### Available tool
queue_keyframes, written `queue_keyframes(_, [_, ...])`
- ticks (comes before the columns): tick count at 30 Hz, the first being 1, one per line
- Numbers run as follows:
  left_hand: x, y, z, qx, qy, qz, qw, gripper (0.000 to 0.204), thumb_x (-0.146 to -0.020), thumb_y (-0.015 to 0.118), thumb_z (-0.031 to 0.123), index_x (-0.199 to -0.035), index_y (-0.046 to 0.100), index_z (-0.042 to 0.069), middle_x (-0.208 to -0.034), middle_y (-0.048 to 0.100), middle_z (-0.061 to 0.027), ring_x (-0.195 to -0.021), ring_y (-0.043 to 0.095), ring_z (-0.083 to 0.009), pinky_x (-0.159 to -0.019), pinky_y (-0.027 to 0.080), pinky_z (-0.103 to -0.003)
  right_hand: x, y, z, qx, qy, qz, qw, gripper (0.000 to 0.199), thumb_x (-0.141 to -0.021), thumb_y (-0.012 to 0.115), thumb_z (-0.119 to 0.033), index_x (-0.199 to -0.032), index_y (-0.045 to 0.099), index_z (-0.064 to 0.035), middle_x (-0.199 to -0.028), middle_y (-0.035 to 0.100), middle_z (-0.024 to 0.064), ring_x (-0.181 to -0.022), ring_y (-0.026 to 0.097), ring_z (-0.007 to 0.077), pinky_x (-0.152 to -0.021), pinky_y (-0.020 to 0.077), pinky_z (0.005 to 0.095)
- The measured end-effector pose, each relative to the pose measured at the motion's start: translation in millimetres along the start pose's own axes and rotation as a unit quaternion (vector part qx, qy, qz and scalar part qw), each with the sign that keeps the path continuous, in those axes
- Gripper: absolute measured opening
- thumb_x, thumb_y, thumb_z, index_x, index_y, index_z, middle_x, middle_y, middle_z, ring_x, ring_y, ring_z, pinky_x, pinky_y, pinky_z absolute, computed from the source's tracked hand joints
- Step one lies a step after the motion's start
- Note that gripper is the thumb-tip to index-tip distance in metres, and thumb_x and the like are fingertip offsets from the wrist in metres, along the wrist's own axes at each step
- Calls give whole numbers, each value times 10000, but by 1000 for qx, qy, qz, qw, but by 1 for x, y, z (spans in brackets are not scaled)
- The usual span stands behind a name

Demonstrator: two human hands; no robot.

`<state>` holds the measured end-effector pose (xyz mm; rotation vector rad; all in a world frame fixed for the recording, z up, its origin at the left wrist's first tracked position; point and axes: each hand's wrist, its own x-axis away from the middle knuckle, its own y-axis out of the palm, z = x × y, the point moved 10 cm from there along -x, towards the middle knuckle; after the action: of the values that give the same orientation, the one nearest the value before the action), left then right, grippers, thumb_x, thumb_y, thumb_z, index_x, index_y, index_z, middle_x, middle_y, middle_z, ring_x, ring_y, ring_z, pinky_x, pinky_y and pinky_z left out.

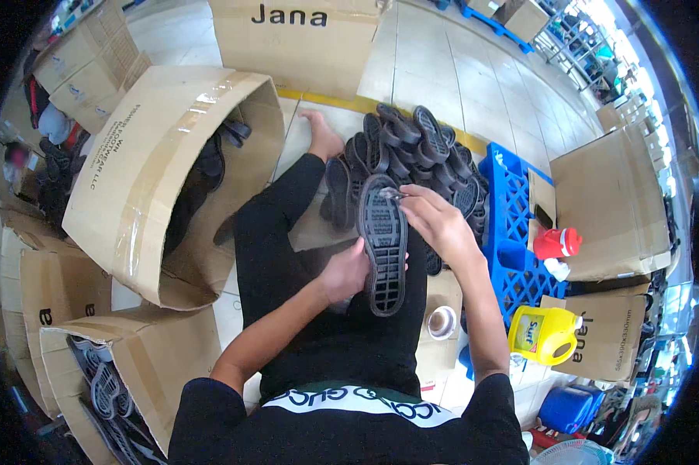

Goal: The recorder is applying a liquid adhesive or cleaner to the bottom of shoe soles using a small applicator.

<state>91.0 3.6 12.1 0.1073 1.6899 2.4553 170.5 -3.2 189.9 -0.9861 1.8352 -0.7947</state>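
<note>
Fingers of your right hand [445, 226] are pinched together on a small, thin tool [395, 194], whose pale tip is at the far end of a dark sole [383, 240]; the tool is too small to make out its kind. Your left hand [345, 273] grips that sole by its narrow middle: the thumb lies along the left edge, and a fingertip shows past the right edge. You have the sole above your lap, its long side running away from you and its gridded face up.

Just beyond it, a pile [423, 143] of dark soles lies on the floor [512, 97], beside your bare foot [322, 136]. Close to your right thigh, a cup [442, 310] stands on flat cardboard [441, 288]. Farther to your right you have a blue pallet [506, 211], with a red jug [557, 242] on its far side and a yellow jug [547, 333] near its closer end. On your left, a large carton [136, 170] lies with its opening toward you, dark things inside. Nearer you, another carton [163, 349] holds more soles [109, 387].
</note>
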Motion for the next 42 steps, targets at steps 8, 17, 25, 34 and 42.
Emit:
queue_keyframes(8, [5, 1, 1, -6, -8, -3, 1000, 689, -998, 305, 558, -1462, 305, 49, -1414, 465, -193, -1301, 471, -338, -1119, 333, -486, -21, 17, -13, 44, -102, -76, 991, 171, -855, 638, -73, -1018, 635, -22, -1213, 620, 131, -1056, 633, 305, -874, 545, 363])
queue_keyframes(17, [6, 9, 11, -28, 8, -6, 1000, 639, -1018, 284, 532, -1434, 354, 53, -1366, 515, -147, -1267, 501, -268, -1097, 365, -445, -19, 31, -1, 202, -100, -46, 973, 185, -841, 653, -103, -994, 603, -12, -995, 592, 125, -925, 628, 284, -773, 550, 368])
queue_keyframes(25, [7, -14, 13, -17, 45, 50, 998, 654, -1016, 282, 540, -1429, 350, 38, -1381, 498, -145, -1254, 498, -299, -1107, 336, -452, 25, 60, 16, 247, 31, -86, 965, 166, -824, 661, -129, -866, 518, -57, -808, 532, 104, -770, 608, 270, -652, 534, 366])
queue_keyframes(34, [6, -15, 25, 4, 78, 78, 994, 650, -1018, 281, 544, -1460, 325, 69, -1413, 467, -97, -1299, 440, -259, -1128, 299, -427, 69, 68, -1, 219, -6, -202, 955, 182, -807, 645, -149, -930, 565, -42, -779, 567, 84, -771, 640, 248, -655, 552, 350])
queue_keyframes(42, [5, -42, 33, 13, 125, 117, 985, 783, -971, 168, 654, -1487, 284, 76, -1418, 459, -167, -1285, 470, -324, -1101, 344, -490, 109, 81, -8, 150, 45, -316, 936, 163, -843, 617, -145, -950, 537, -54, -828, 603, 105, -799, 649, 286, -667, 547, 387])
